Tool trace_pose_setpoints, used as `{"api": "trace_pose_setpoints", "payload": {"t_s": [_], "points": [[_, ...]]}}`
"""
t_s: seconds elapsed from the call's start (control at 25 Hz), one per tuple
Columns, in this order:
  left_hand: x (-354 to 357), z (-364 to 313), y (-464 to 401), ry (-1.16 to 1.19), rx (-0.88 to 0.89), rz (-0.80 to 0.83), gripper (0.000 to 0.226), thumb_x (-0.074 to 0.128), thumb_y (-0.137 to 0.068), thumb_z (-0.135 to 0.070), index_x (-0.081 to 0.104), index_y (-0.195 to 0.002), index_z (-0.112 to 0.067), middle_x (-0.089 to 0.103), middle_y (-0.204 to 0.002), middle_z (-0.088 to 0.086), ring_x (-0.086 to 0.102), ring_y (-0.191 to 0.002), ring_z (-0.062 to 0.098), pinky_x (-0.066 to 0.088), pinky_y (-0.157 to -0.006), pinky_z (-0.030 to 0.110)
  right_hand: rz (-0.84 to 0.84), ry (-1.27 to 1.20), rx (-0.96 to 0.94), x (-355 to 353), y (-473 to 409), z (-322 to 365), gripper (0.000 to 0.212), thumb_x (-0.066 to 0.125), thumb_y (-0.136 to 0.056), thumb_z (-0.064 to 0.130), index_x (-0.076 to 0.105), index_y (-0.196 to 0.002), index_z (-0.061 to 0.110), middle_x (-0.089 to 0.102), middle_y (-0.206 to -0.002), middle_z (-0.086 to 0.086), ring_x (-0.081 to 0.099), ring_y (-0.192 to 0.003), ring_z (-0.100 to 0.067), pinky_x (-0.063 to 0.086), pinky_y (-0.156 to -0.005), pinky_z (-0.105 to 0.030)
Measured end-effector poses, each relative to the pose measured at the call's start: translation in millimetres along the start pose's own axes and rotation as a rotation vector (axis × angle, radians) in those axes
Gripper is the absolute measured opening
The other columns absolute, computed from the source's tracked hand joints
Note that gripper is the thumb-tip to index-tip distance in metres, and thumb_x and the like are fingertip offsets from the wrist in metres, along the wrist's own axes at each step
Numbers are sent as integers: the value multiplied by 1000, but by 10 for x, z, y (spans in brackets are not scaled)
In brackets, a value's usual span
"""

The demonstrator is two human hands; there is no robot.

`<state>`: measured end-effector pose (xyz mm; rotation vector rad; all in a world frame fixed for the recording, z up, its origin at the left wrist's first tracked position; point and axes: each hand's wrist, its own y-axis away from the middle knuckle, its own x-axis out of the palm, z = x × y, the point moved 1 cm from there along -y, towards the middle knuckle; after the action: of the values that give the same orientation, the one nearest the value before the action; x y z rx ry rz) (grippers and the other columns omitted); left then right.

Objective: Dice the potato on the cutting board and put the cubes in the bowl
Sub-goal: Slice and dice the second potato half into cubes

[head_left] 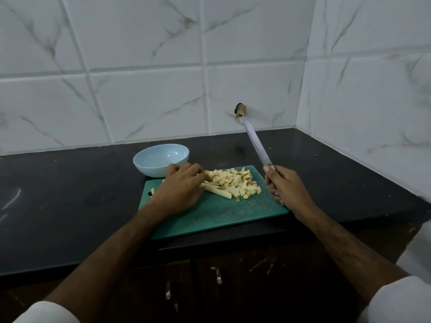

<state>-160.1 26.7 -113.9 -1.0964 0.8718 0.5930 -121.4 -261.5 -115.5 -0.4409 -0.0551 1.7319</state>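
Observation:
A green cutting board (224,215) lies on the black counter. A heap of pale potato cubes (238,183) covers its far right part. A few long potato strips (218,192) lie left of the heap, partly under my left hand (182,190), whose curled fingers hold their ends. My right hand (283,185) grips the handle of a knife (257,144) at the board's right edge, with the blade raised and pointing up toward the wall. A light blue bowl (161,159) stands behind the board's left corner, with nothing inside it.
The black counter (70,201) runs left and right, ending at a tiled wall behind and a tiled side wall on the right. A dark hole (240,110) shows in the back tiles. Dark cabinet doors (210,287) sit below the counter's front edge.

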Motion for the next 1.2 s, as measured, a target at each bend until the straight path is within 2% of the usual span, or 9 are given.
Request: {"api": "trace_pose_setpoints", "payload": {"t_s": [0.08,0.28,0.44,0.6,0.72,0.8,0.88,1.0,1.2], "points": [[3,-44,-37,-1,25,23,20,63,-92,-40,66,-110,-33,57,-112,-12,52,-106,12,32,-91,38,1,-3,2,2,-3,-1,40,52,-105,40,57,-78,10,41,-53,4,34,-44,-10,30,-42,-22],[-77,-52,20,84,24,33,13,67,-89,-42,59,-95,-34,63,-100,-15,54,-97,9,28,-86,33,8,-8,5,0,4,6,40,52,-105,39,57,-79,10,41,-54,4,34,-45,-9,30,-42,-22],[-152,-49,223,181,-47,23,12,64,-91,-38,58,-101,-36,59,-89,-20,53,-91,6,30,-82,34,2,64,-21,10,-14,-12,41,51,-105,41,57,-76,13,44,-52,6,37,-44,-9,33,-45,-25],[-189,-69,420,246,-68,19,14,63,-94,-39,62,-107,-38,57,-92,-21,51,-96,2,33,-87,36,28,372,-107,53,16,83,42,49,-105,46,61,-75,19,55,-57,8,52,-52,-8,43,-57,-34],[-208,-77,460,291,-49,31,13,63,-94,-39,64,-106,-38,58,-92,-21,51,-96,2,35,-88,40,219,673,-78,103,123,304,42,41,-106,51,61,-81,22,62,-75,4,60,-70,-15,48,-67,-38],[-214,-74,470,310,-41,29,15,64,-93,-37,65,-108,-38,56,-90,-21,51,-95,1,35,-87,40,359,846,-65,147,255,439,43,37,-106,52,59,-84,23,61,-79,1,60,-71,-16,47,-67,-36],[-216,-74,476,326,-30,29,18,65,-93,-35,66,-110,-37,56,-90,-21,51,-95,1,34,-87,39,427,1012,-55,177,401,534,44,33,-106,55,57,-89,23,59,-83,1,57,-73,-13,45,-64,-33],[-230,-77,478,342,-17,39,20,65,-93,-34,67,-113,-35,57,-90,-20,51,-96,0,33,-88,38,418,1104,-37,162,565,636,42,31,-107,56,54,-90,25,56,-84,2,56,-77,-12,42,-64,-33],[-229,-69,489,350,-20,47,20,64,-93,-36,67,-112,-36,55,-89,-22,49,-96,-2,33,-88,39,411,1139,1,187,744,673,41,30,-107,55,53,-89,26,56,-85,3,57,-77,-12,45,-70,-35]]}}
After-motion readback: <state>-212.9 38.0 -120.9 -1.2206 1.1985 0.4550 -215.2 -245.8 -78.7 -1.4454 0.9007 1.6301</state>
